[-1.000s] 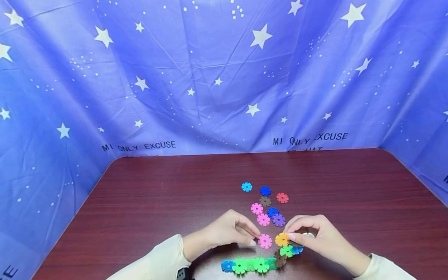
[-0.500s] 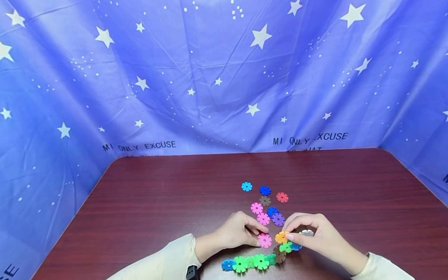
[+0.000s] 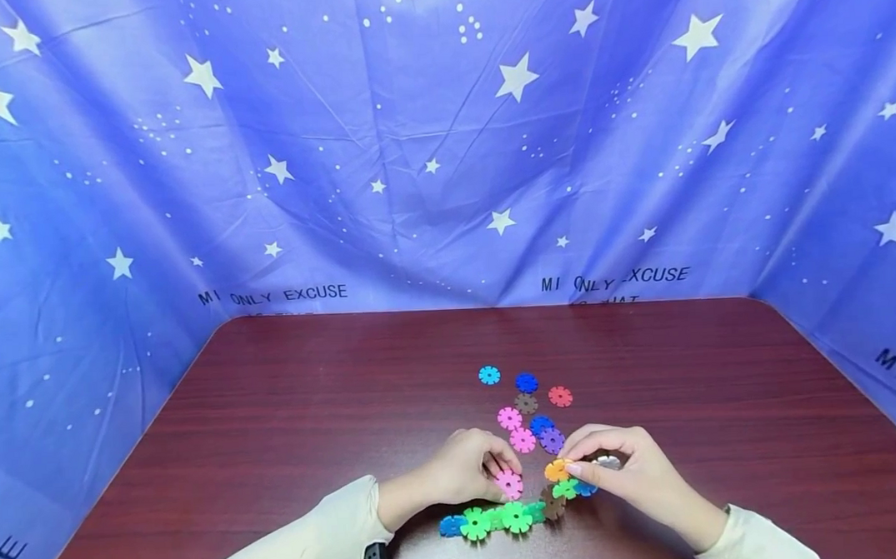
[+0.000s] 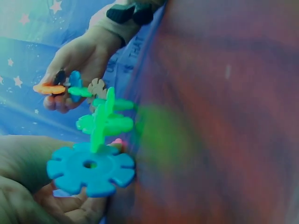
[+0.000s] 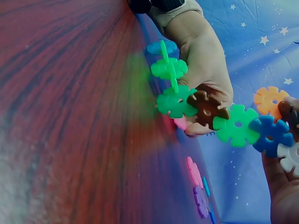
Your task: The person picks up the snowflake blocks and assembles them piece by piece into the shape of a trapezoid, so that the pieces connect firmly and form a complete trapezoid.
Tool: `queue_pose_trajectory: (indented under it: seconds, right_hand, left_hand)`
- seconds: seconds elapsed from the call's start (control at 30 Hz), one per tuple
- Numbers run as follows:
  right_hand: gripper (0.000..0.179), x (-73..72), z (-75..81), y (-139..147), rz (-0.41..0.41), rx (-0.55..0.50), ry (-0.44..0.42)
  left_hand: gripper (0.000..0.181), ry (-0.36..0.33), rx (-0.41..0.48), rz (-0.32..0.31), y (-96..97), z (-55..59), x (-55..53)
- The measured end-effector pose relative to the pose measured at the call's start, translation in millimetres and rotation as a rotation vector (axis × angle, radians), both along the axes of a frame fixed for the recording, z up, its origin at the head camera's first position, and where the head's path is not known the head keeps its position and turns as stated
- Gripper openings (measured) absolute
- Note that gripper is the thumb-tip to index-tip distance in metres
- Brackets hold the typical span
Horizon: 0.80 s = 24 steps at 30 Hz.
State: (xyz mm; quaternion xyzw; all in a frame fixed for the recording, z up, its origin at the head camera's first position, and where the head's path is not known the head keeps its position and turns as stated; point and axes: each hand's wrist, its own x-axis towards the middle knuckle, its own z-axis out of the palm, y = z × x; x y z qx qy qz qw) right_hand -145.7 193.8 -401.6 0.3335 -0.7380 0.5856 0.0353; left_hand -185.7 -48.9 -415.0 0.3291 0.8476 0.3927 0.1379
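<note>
My left hand [image 3: 467, 466] pinches a pink notched disc [image 3: 509, 484] just beyond a chain of interlocked plastic discs. That chain has a blue disc [image 3: 451, 526] at its left end, then several green discs [image 3: 516, 517], a brown disc [image 3: 554, 502], another green one and a blue one. With thumb and fingers my right hand [image 3: 644, 475] grips the chain's right part at an orange disc [image 3: 556, 471]. A white disc [image 5: 290, 157] and a dark disc sit beside that hand's fingers in the right wrist view. Most of the pink disc is hidden in both wrist views.
Loose discs lie beyond the hands on the dark red table [image 3: 310, 385]: two pink [image 3: 523, 440], a purple [image 3: 551, 440], a red [image 3: 560, 396], a brown [image 3: 526, 404], a light blue [image 3: 489, 375] and two dark blue [image 3: 527, 383]. A starry blue curtain [image 3: 382, 149] surrounds the table.
My left hand, earlier beside the pink disc, has closed its fingers on it and drawn it slightly left. The right hand keeps its grip, nearly in place.
</note>
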Motion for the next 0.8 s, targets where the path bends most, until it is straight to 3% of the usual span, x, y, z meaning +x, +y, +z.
queue_pose_trajectory:
  seconds: [0.07, 0.3, 0.43, 0.53, 0.7, 0.8]
  right_hand:
    - [0.027, -0.2, -0.2, -1.1, -0.022, 0.000, 0.010]
    - [0.021, -3.4, -0.5, -7.3, -0.067, -0.012, -0.009]
    - [0.019, -5.5, -1.0, -10.6, -0.098, -0.010, -0.017]
    - [0.019, -6.7, -1.1, -12.7, -0.112, -0.017, -0.037]
    - [0.021, -7.3, -0.3, -15.8, -0.140, -0.035, -0.045]
    - [0.022, -7.7, 0.4, -18.2, -0.154, -0.035, -0.034]
  left_hand:
    - [0.026, 0.009, -0.022, 0.014, -5.2, 2.2, -0.7]
    - [0.022, -0.056, -0.004, 0.052, -22.0, 8.6, -8.0]
    - [0.021, -0.106, 0.068, 0.057, -25.6, 14.0, -10.8]
    - [0.021, -0.188, 0.189, 0.079, -25.7, 18.6, -10.3]
    - [0.023, -0.408, 0.414, 0.130, -21.5, 25.0, -4.0]
    - [0.024, -0.490, 0.483, 0.162, -16.7, 27.8, 1.4]
